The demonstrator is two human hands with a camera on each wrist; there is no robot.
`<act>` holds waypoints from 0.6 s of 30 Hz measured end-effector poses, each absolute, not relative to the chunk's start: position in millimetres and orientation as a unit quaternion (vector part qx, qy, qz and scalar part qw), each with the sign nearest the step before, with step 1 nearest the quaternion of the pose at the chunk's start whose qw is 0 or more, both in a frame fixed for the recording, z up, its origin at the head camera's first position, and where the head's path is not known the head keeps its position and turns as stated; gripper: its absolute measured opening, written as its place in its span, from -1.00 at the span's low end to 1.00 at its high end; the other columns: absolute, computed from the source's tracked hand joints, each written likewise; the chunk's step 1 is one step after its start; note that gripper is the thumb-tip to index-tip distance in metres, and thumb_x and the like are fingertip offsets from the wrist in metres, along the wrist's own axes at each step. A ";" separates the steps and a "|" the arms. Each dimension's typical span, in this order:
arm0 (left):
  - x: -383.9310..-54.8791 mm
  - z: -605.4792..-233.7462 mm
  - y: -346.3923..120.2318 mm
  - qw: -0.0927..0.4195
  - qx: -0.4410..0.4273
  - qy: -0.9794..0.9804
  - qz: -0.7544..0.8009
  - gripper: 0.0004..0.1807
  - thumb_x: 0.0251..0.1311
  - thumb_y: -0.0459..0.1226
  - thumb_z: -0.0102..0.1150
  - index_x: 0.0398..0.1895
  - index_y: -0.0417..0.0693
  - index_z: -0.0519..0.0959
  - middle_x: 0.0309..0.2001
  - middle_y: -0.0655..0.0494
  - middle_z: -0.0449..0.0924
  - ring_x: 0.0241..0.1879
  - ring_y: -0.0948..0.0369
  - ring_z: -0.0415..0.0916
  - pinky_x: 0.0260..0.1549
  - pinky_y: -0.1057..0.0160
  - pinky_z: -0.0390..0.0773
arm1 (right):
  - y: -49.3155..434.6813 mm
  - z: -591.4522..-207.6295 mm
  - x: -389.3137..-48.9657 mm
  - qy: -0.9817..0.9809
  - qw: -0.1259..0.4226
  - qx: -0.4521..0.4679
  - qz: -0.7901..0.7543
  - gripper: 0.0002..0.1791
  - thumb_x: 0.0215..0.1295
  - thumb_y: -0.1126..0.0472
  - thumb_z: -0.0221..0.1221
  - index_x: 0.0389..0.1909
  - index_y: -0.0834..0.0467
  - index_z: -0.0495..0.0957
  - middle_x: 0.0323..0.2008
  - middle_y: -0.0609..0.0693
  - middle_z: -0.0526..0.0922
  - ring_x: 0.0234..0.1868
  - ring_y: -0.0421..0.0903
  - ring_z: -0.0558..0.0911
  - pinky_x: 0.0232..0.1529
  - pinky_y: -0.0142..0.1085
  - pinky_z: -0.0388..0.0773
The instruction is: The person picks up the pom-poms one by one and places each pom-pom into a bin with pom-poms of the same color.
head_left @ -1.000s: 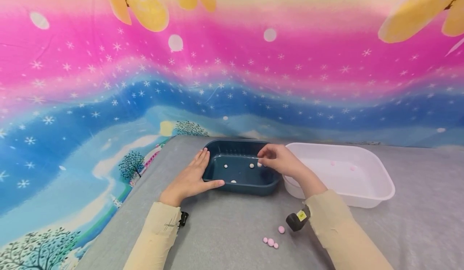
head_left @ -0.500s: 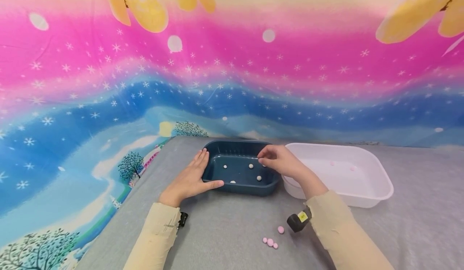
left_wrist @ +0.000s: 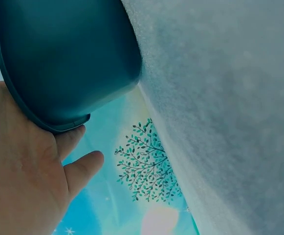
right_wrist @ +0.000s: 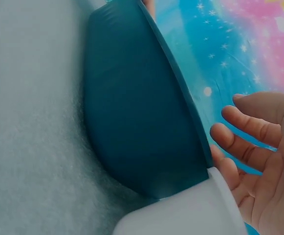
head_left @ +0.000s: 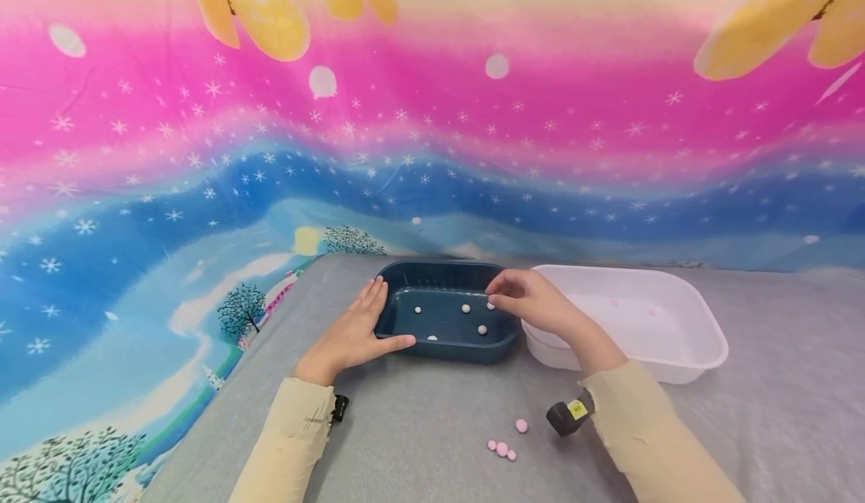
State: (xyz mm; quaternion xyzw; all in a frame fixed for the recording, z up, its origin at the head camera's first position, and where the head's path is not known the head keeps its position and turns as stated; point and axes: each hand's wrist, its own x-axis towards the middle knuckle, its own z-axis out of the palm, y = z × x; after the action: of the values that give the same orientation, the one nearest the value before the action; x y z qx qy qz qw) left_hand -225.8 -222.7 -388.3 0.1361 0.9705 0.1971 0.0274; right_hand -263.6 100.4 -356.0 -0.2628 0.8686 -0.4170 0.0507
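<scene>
My left hand (head_left: pixel 351 334) rests with straight fingers against the left side of the dark blue tray (head_left: pixel 466 351), its thumb along the front rim. The left wrist view shows the palm beside the tray's rim (left_wrist: pixel 14 93). Over the tray's right end is my right hand (head_left: pixel 534 302). In the right wrist view its fingers (right_wrist: pixel 229 137) are loosely bent, with nothing between them and the thumb. Several small white balls lie in the blue tray, among them one white ball (head_left: pixel 483 330) near the front and another white ball (head_left: pixel 491 305) just below the right fingertips.
A white tray (head_left: pixel 676 371) stands at the right, touching or nearly touching the blue one, with small pink balls (head_left: pixel 652 311) inside. Nearer on the grey cloth (head_left: pixel 419 435) lie a pink ball (head_left: pixel 522 426) and a small pink cluster (head_left: pixel 502 449). A patterned curtain (head_left: pixel 432 128) hangs behind.
The white ball that was at my right fingertips has been let go and now lies in the blue tray. My right hand has shifted slightly right; the left hand stays put.
</scene>
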 end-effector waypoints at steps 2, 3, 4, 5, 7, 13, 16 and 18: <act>-225.5 -387.9 -222.6 0.028 0.136 0.970 0.198 0.27 0.08 0.41 0.13 0.60 -0.13 -0.20 0.63 0.01 -0.33 0.62 0.05 -0.38 0.53 -0.12 -0.06 | 102.3 -353.8 -260.8 0.873 0.048 -0.264 -0.407 -0.78 0.40 0.22 0.17 -0.07 0.25 0.64 -0.15 0.11 0.71 -0.09 0.00 0.66 0.06 -0.01 0.61; -225.3 -387.6 -222.4 0.028 0.135 0.970 0.198 0.27 0.08 0.41 0.14 0.60 -0.12 -0.20 0.63 0.01 -0.34 0.62 0.06 -0.38 0.54 -0.11 -0.07 | 103.1 -352.4 -259.0 0.875 0.048 -0.264 -0.402 -0.77 0.40 0.21 0.17 -0.05 0.25 0.64 -0.13 0.11 0.72 -0.08 0.01 0.66 0.06 0.00 0.61; -225.4 -387.4 -222.3 0.028 0.135 0.971 0.198 0.27 0.08 0.41 0.14 0.60 -0.12 -0.20 0.63 0.02 -0.34 0.62 0.06 -0.38 0.54 -0.11 -0.07 | 103.9 -351.3 -257.5 0.878 0.047 -0.265 -0.397 -0.74 0.41 0.19 0.16 -0.03 0.25 0.65 -0.11 0.11 0.72 -0.06 0.01 0.66 0.07 0.01 0.60; -225.4 -387.4 -222.4 0.027 0.135 0.971 0.197 0.27 0.08 0.41 0.14 0.60 -0.12 -0.20 0.63 0.02 -0.34 0.62 0.06 -0.38 0.54 -0.11 -0.07 | 104.7 -350.4 -256.0 0.879 0.047 -0.266 -0.392 -0.72 0.42 0.17 0.15 0.00 0.25 0.65 -0.08 0.11 0.73 -0.04 0.03 0.66 0.09 0.02 0.60; -225.5 -387.4 -222.6 0.027 0.135 0.971 0.196 0.27 0.09 0.40 0.14 0.60 -0.13 -0.20 0.63 0.01 -0.33 0.62 0.05 -0.38 0.53 -0.12 -0.07 | 106.3 -348.3 -251.9 0.881 0.046 -0.271 -0.384 -0.68 0.44 0.13 0.14 0.04 0.24 0.64 -0.03 0.11 0.72 0.02 0.06 0.65 0.12 0.04 0.58; -225.0 -386.8 -222.1 0.028 0.134 0.971 0.196 0.27 0.09 0.41 0.13 0.60 -0.13 -0.20 0.63 0.01 -0.33 0.62 0.05 -0.38 0.53 -0.13 -0.06 | 114.2 -345.6 -238.1 0.876 0.044 -0.291 -0.383 -0.60 0.46 0.08 0.12 0.16 0.24 0.59 0.07 0.15 0.68 0.14 0.10 0.61 0.20 0.11 0.53; -224.9 -387.7 -222.3 0.030 0.134 0.971 0.196 0.27 0.08 0.42 0.12 0.60 -0.13 -0.20 0.63 0.01 -0.34 0.62 0.05 -0.38 0.53 -0.13 -0.06 | 119.1 -344.7 -230.6 0.876 0.048 -0.290 -0.383 -0.58 0.46 0.05 0.12 0.19 0.21 0.56 0.10 0.15 0.66 0.17 0.10 0.59 0.24 0.18 0.47; -224.7 -388.3 -222.4 0.032 0.132 0.971 0.196 0.27 0.08 0.43 0.12 0.60 -0.12 -0.20 0.63 0.02 -0.34 0.62 0.05 -0.38 0.53 -0.13 -0.06 | 122.5 -344.0 -225.8 0.875 0.053 -0.286 -0.387 -0.56 0.46 0.03 0.12 0.22 0.19 0.55 0.12 0.13 0.65 0.20 0.10 0.58 0.27 0.21 0.42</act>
State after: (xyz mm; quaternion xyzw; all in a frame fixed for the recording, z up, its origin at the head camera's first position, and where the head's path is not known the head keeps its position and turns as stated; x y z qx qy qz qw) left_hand -224.7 -222.4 -388.3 0.1322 0.9711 0.1961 0.0317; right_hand -225.8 122.5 -344.0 -0.2862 0.8749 -0.3870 0.0532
